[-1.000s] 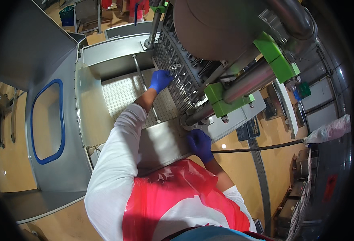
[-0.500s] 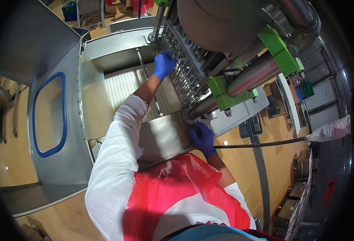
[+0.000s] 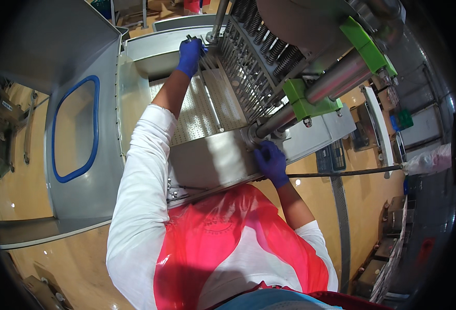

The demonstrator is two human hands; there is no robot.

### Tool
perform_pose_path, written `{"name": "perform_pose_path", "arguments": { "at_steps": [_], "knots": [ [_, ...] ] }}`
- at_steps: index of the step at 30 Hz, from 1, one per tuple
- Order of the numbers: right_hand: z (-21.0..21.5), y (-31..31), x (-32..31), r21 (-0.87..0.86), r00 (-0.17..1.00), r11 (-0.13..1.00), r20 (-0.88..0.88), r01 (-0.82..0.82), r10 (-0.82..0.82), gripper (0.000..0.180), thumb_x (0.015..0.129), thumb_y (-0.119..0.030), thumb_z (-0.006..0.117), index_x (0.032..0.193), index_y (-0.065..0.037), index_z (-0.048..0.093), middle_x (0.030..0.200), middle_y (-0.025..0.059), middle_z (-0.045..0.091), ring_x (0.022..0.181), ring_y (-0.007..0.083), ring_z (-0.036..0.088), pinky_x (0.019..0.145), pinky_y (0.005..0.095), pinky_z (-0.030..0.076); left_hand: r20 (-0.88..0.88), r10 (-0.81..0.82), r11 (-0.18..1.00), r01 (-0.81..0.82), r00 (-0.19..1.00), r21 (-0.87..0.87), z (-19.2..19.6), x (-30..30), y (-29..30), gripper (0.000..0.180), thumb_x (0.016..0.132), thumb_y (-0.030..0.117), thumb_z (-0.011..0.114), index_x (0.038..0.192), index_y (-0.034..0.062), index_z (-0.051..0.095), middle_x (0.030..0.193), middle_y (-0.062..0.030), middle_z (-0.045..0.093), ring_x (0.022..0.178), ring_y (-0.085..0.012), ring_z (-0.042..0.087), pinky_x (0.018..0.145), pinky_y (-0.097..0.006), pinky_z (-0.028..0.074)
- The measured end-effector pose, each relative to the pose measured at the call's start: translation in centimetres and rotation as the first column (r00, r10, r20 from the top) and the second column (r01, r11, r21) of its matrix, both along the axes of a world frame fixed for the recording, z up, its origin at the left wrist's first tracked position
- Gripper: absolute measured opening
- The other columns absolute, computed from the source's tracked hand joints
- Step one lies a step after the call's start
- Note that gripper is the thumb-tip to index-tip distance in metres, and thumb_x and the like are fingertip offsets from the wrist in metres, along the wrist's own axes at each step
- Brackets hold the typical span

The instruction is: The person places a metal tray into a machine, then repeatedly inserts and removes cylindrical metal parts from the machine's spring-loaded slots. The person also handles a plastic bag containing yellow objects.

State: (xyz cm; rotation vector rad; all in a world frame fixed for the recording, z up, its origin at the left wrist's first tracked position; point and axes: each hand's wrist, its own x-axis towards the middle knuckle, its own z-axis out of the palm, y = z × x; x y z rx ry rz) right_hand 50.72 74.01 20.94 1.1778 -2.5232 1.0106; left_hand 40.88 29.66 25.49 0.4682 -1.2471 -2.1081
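Red plastic of the apron [image 3: 202,219] lies nearest, below the steel ledge [image 3: 207,160]. At the ledge's right side the right hand [image 3: 270,159], blue-gloved, rests with bent fingers just beside the foot of the post [image 3: 278,121]; whether it grips anything, I cannot tell.

Beyond the ledge, the rod [image 3: 211,98] spans the perforated bed [image 3: 186,119]. Its long axis runs away from the body and leans slightly left, its near end by the ledge, well apart from the right hand.

Left is the nearer hand: the left hand [image 3: 190,57], also gloved, lies over the rod's far stretch, fingers curled, a dark tip showing past them in line with the rod. With the palm hidden, I cannot tell whether it grasps the rod or only covers it. From this hand the rod extends back toward the body and rightward.

Right of the rod stand the needles [image 3: 238,72], with springs [image 3: 275,51] above them.
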Motion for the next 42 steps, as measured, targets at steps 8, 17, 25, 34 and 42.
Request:
{"name": "perform_pose_path", "arguments": {
  "at_steps": [8, 17, 25, 34, 42],
  "knots": [
    [0.1, -0.3, 0.3, 0.005, 0.998, 0.998, 0.035, 0.061, -0.061, 0.026, 0.083, -0.025, 0.073, 0.102, -0.009, 0.066, 0.09, 0.0095, 0.069, 0.079, 0.0295, 0.067, 0.072, 0.0391, 0.053, -0.124, -0.049, 0.888, -0.014, 0.991, -0.461, -0.7, -1.8, 5.3, 0.054, 0.083, 0.007, 0.074, 0.126, 0.0014, 0.042, 0.099, -0.0057, 0.06, 0.08, -0.0127, 0.058, 0.072, -0.03, 0.052],
    [0.2, 0.0, 0.1, 0.021, 0.998, 0.998, 0.028, 0.053, -0.054, 0.027, 0.083, -0.025, 0.073, 0.103, -0.008, 0.066, 0.086, 0.0093, 0.068, 0.077, 0.0295, 0.067, 0.071, 0.039, 0.053, 0.069, 0.045, 0.772, 0.009, 0.997, -0.635, -1.6, -1.7, 9.4, 0.054, 0.073, 0.014, 0.086, 0.119, 0.0026, 0.06, 0.078, 0.0023, 0.056, 0.07, -0.0072, 0.049, 0.068, -0.025, 0.048],
    [0.3, -0.2, -0.1, 0.027, 0.999, 0.999, 0.017, 0.029, -0.029, 0.029, 0.082, -0.024, 0.073, 0.104, -0.008, 0.065, 0.084, 0.0089, 0.068, 0.075, 0.0286, 0.067, 0.069, 0.0393, 0.053, 0.075, 0.068, 0.725, 0.002, 0.995, -0.689, -3.8, -2.4, 9.2, 0.059, 0.075, 0.02, 0.086, 0.124, 0.0011, 0.059, 0.089, -0.0038, 0.066, 0.078, -0.0102, 0.058, 0.075, -0.029, 0.052],
    [0.0, -0.1, -0.2, 0.006, 1.0, 1.0, 0.016, 0.026, -0.026, 0.031, 0.081, -0.023, 0.075, 0.105, -0.007, 0.065, 0.083, 0.0088, 0.067, 0.074, 0.0278, 0.066, 0.068, 0.0385, 0.053, 0.129, 0.144, 0.495, 0.042, 0.981, -0.868, -1.1, -2.4, 10.2, 0.05, 0.075, 0.02, 0.082, 0.118, 0.0016, 0.065, 0.098, -0.0221, 0.071, 0.089, -0.0348, 0.07, 0.08, -0.038, 0.056],
    [0.1, -0.1, -0.2, 0.01, 0.999, 1.0, 0.044, 0.028, -0.028, 0.031, 0.08, -0.024, 0.076, 0.105, -0.007, 0.066, 0.083, 0.0088, 0.067, 0.074, 0.0276, 0.066, 0.068, 0.0382, 0.053, 0.099, 0.174, 0.381, 0.026, 0.98, -0.924, -2.1, -4.2, 9.5, 0.056, 0.073, 0.026, 0.083, 0.121, 0.0025, 0.065, 0.101, -0.0198, 0.071, 0.091, -0.0332, 0.07, 0.08, -0.038, 0.056]
  ]
}}
